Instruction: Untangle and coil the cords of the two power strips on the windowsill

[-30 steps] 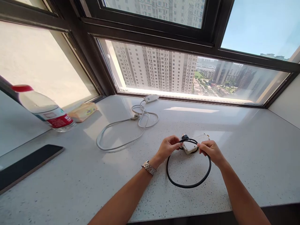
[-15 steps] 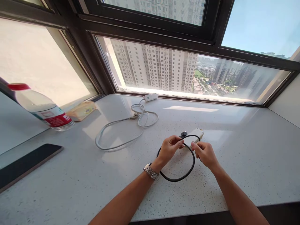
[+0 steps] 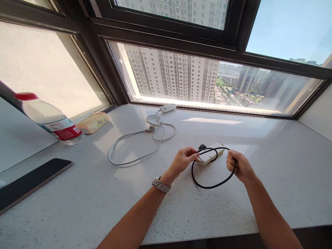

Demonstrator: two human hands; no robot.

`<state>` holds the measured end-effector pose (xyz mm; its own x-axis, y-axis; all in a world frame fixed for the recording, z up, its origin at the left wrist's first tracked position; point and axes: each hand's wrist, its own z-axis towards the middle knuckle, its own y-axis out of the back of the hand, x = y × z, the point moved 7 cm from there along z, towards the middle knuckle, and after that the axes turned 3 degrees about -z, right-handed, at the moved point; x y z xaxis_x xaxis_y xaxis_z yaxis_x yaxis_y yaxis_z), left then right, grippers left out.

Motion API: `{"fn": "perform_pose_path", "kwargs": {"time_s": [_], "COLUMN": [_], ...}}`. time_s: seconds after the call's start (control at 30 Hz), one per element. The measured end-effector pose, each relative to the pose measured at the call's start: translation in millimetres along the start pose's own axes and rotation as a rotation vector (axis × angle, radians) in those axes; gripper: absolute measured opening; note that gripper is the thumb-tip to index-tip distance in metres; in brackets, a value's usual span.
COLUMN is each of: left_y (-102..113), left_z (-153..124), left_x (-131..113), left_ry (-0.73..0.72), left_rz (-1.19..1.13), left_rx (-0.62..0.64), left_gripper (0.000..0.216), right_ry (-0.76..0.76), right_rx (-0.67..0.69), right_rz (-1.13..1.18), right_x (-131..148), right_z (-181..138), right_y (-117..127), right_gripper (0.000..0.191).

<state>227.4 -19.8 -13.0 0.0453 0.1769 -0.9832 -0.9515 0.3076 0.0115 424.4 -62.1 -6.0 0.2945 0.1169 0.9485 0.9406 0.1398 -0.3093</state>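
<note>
A black cable (image 3: 207,186) forms a loop just above the speckled white counter (image 3: 77,207). My left hand (image 3: 183,160), with a metal watch on its wrist, pinches the cable beside a small white power strip (image 3: 210,155). A black plug (image 3: 202,147) pokes out behind the strip. My right hand (image 3: 238,165) is closed round the right side of the loop. Both hands hover at the middle of the counter.
A white cable (image 3: 140,141) with a white adapter (image 3: 167,108) lies coiled near the window. A water bottle (image 3: 49,119) with a red cap and a yellowish packet (image 3: 92,122) stand at the left. A dark phone (image 3: 31,181) lies at the near left.
My right hand has slid rightward along the black cable, widening the loop. The left hand stays pinched near the white strip. The strip has turned slightly.
</note>
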Motion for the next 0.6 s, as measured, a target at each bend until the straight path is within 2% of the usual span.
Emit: {"fn": "perform_pose_path", "kwargs": {"time_s": [0.07, 0.1, 0.2, 0.23, 0.37, 0.5, 0.6], "left_y": [-1, -1, -4, -3, -1, 0, -4], "left_z": [0, 0, 1, 2, 3, 1, -3], "left_x": [-1, -2, -1, 0, 2, -1, -7], "left_ry": [0.005, 0.005, -0.001, -0.007, -0.066, -0.124, -0.155], "left_rz": [-0.004, -0.011, -0.025, -0.033, -0.053, -0.028, -0.012], "left_rx": [0.039, 0.048, 0.036, 0.018, -0.058, -0.11, -0.133], "left_gripper": [0.026, 0.026, 0.026, 0.026, 0.028, 0.031, 0.032], "right_ry": [0.02, 0.013, 0.038, 0.071, 0.156, 0.059, -0.028], "right_rx": [-0.188, -0.238, -0.268, -0.259, -0.186, -0.035, 0.088], "right_rz": [0.128, 0.172, 0.244, 0.252, 0.185, 0.031, -0.068], "right_x": [11, 15, 27, 30, 31, 14, 4], "right_z": [3, 3, 0, -2, -4, -2, -6], "right_y": [31, 43, 61, 63, 50, 19, -1], "right_gripper": [0.036, 0.032, 0.013, 0.012, 0.025, 0.047, 0.056]}}
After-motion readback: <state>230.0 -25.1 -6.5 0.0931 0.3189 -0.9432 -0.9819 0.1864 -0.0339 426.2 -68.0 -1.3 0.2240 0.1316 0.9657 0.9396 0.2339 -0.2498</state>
